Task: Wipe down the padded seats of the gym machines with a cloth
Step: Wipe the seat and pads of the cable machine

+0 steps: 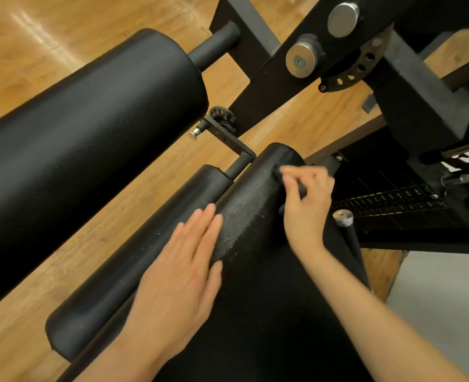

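With the left hand (pixel 183 268) flat on the seat pad (pixel 244 216), the right hand (pixel 305 199) pinches something dark, possibly the cloth, at the pad's far edge; wiping toward the left hand follows.

1. The padded seat (pixel 244 216) runs from bottom centre up toward the middle.
2. A small roller pad (pixel 134 266) lies just left of the seat — alongside it.
3. A large roller pad (pixel 90 139) lies farther left, apart, with wooden floor (pixel 70 244) between.
4. The machine frame (pixel 283 62) stands behind, upper right.
5. The left hand (pixel 183 271) rests on the seat's left edge; the right hand (pixel 305 202) is at its right edge.
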Motion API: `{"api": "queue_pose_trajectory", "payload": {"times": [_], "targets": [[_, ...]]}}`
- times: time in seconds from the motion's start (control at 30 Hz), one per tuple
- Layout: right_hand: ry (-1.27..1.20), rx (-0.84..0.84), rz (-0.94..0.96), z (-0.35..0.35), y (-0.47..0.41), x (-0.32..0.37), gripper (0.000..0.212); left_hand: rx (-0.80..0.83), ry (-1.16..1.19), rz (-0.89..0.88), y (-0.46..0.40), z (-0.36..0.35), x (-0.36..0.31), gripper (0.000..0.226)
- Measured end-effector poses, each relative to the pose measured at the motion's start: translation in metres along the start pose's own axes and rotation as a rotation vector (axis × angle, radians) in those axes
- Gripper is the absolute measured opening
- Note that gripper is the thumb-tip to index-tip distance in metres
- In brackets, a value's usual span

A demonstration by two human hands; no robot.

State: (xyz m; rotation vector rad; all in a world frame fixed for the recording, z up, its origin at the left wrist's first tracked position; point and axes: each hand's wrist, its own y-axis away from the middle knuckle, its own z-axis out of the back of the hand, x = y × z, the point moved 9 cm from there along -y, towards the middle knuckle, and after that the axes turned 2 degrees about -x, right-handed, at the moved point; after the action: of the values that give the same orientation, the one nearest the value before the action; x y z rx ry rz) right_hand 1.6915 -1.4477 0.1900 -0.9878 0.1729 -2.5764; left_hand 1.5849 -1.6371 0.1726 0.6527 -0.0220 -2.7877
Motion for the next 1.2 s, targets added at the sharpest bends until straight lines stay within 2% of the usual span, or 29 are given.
{"api": "queue_pose_trajectory", "payload": {"times": [0.07,0.13,0.23,0.27,0.33,0.43,0.5,0.6,0.67,0.7,0.8,0.87,1.0,1.07,1.17,1.2], "targets": [[0.015,-0.115,-0.055,-0.004,-0.033,-0.005,0.017,0.038,0.056,0.081,0.020,-0.002,0.015,0.064],[-0.018,-0.170,-0.104,-0.006,-0.020,-0.002,0.018,0.073,0.068,0.142,0.032,-0.007,0.022,0.064],[-0.053,0.020,0.037,-0.005,0.043,0.025,0.018,0.091,0.079,0.165,0.034,-0.007,0.019,0.063],[-0.041,0.091,0.099,-0.004,0.048,0.029,0.017,0.096,0.083,0.164,0.034,-0.008,0.018,0.063],[0.012,0.106,0.155,-0.009,0.016,0.024,0.016,0.102,0.084,0.163,0.034,-0.010,0.019,0.063],[0.087,-0.023,0.040,-0.019,-0.051,0.008,0.016,0.088,0.083,0.174,0.033,-0.011,0.019,0.063],[0.094,-0.050,-0.049,-0.023,-0.038,0.007,0.015,0.072,0.068,0.172,0.033,-0.010,0.019,0.063],[0.056,0.154,0.129,-0.021,0.024,0.033,0.015,0.072,0.091,0.177,0.035,-0.011,0.020,0.064],[0.098,0.262,0.288,-0.025,0.009,0.038,0.014,0.057,0.110,0.173,0.034,-0.012,0.020,0.064],[0.154,0.250,0.317,-0.032,-0.017,0.035,0.014,0.043,0.112,0.167,0.034,-0.012,0.021,0.064],[0.297,0.178,0.189,-0.047,-0.080,0.021,0.016,-0.010,0.090,0.174,0.035,-0.009,0.021,0.063],[0.287,0.202,0.179,-0.050,-0.065,0.029,0.014,-0.029,0.068,0.165,0.035,-0.010,0.021,0.062],[0.214,0.546,0.432,-0.056,-0.019,0.051,0.012,-0.022,0.070,0.147,0.037,-0.011,0.020,0.062],[0.328,0.560,0.381,-0.070,-0.057,0.043,0.012,-0.029,0.073,0.158,0.037,-0.011,0.021,0.062],[0.571,0.637,0.084,-0.106,-0.100,0.021,0.013,-0.064,0.050,0.166,0.036,-0.009,0.022,0.061],[0.652,0.704,0.115,-0.122,-0.090,0.026,0.010,-0.071,0.043,0.167,0.036,-0.009,0.022,0.061]]}}
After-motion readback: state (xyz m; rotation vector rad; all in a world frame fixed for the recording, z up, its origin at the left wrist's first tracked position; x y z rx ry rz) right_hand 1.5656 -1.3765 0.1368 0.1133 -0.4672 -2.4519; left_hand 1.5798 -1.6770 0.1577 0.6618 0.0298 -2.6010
